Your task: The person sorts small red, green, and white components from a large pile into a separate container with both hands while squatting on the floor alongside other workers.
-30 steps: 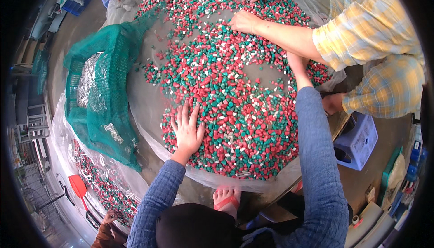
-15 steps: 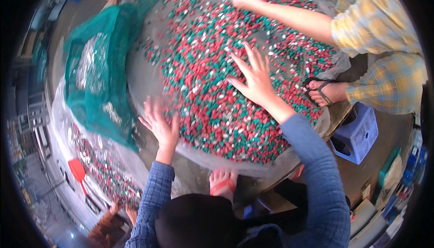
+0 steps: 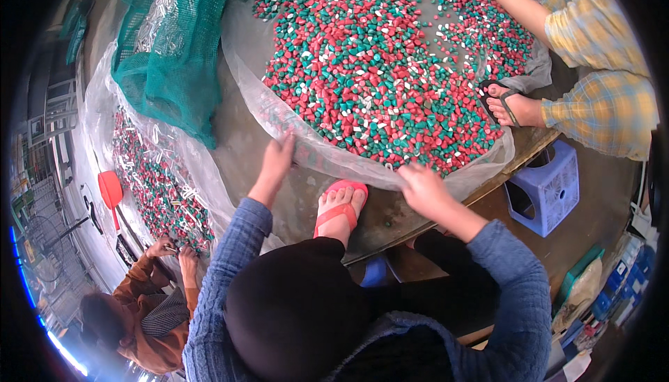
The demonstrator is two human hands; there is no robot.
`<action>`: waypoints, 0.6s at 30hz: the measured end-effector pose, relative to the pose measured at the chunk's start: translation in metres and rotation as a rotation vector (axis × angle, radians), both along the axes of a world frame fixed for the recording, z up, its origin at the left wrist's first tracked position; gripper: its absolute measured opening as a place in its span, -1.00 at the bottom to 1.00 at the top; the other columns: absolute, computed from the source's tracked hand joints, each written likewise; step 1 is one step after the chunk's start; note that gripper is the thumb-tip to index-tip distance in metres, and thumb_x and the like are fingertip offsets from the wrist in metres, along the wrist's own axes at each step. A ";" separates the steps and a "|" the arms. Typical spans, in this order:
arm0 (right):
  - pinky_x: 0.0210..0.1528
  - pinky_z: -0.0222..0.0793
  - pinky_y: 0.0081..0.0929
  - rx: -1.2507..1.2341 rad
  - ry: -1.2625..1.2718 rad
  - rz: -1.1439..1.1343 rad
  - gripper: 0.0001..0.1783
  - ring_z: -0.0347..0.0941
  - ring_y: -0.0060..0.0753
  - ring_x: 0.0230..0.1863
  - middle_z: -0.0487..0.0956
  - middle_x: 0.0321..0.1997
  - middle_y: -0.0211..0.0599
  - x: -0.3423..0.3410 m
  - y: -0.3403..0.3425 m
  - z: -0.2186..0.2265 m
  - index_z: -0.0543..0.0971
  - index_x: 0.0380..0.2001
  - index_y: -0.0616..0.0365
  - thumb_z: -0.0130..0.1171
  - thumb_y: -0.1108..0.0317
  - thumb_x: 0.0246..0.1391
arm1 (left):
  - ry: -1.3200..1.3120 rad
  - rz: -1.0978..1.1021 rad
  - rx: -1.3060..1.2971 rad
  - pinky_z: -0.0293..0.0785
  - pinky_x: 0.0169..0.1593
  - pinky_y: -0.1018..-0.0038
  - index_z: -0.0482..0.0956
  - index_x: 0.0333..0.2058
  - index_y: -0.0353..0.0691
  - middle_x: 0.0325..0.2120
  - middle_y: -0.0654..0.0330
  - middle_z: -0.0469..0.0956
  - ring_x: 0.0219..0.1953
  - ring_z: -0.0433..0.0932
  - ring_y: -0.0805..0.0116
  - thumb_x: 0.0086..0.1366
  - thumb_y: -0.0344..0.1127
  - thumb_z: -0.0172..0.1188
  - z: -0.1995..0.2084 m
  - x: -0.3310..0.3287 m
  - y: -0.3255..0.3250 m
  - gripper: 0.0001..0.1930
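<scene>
A broad heap of small red, green and white pieces (image 3: 376, 68) lies on a translucent sheet (image 3: 341, 162) spread over a grey surface. My left hand (image 3: 276, 162) is closed at the sheet's near-left edge, its fingertips pinching the thin material. Farther right, my right hand (image 3: 426, 190) grips the near edge, with its fingers folded over. Between the two hands the sheet's border runs as a loose band, partly raised beside the heap. What lies inside my curled fingers is hidden.
Left of the heap, green netting (image 3: 171, 55) holds clear pieces. Below it lies another sheet of mixed pieces (image 3: 160, 180), where a person in brown works, near a red scoop (image 3: 110, 190). At right are a person in yellow plaid (image 3: 592, 41) and a blue stool (image 3: 547, 187).
Both my hands have come back from above the pieces to the sheet's near edge. Their spread fingers have closed on it. My view has shifted, so the heap appears higher.
</scene>
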State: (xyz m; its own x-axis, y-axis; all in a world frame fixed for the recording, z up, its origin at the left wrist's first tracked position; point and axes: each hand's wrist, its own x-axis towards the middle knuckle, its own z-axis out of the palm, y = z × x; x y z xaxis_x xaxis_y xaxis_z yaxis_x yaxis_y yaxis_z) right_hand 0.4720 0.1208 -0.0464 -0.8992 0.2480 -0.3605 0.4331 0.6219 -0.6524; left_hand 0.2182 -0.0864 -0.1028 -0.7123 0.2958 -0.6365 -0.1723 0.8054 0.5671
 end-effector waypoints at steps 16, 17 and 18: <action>-0.50 0.39 -0.15 0.016 0.126 0.137 -0.86 0.46 0.00 -0.50 0.35 -0.40 -0.14 0.032 0.000 0.088 0.34 -0.43 0.22 -0.01 0.59 -0.16 | -0.264 0.081 0.304 0.49 -0.44 0.51 0.32 -0.06 -0.40 -0.29 0.09 0.49 -0.43 0.56 0.36 0.33 -0.26 -0.12 0.038 0.012 0.003 -0.67; -0.49 0.39 -0.13 0.016 0.132 0.150 -0.87 0.46 0.02 -0.49 0.36 -0.39 -0.12 0.029 0.003 0.087 0.34 -0.44 0.23 -0.02 0.59 -0.17 | -0.166 0.104 0.294 0.51 -0.42 0.39 0.45 -0.18 -0.39 -0.38 0.04 0.55 -0.47 0.58 0.25 0.31 -0.15 -0.05 0.035 0.015 0.004 -0.64; -0.48 0.40 -0.14 0.038 0.113 0.153 -0.86 0.46 0.02 -0.48 0.36 -0.39 -0.12 0.028 0.007 0.085 0.35 -0.44 0.22 0.00 0.59 -0.17 | -0.009 -0.225 0.026 0.51 -0.41 0.33 0.49 -0.24 -0.37 -0.43 0.02 0.56 -0.48 0.58 0.19 0.30 -0.12 -0.04 0.039 0.011 0.014 -0.64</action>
State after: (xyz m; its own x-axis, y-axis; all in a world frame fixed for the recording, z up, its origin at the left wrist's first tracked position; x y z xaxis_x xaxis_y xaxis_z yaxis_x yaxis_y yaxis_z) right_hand 0.5004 0.1282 0.0389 -0.9616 0.1168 -0.2484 0.2571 0.7003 -0.6659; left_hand 0.2294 -0.0723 -0.0635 -0.6210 0.4629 -0.6325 0.0048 0.8092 0.5875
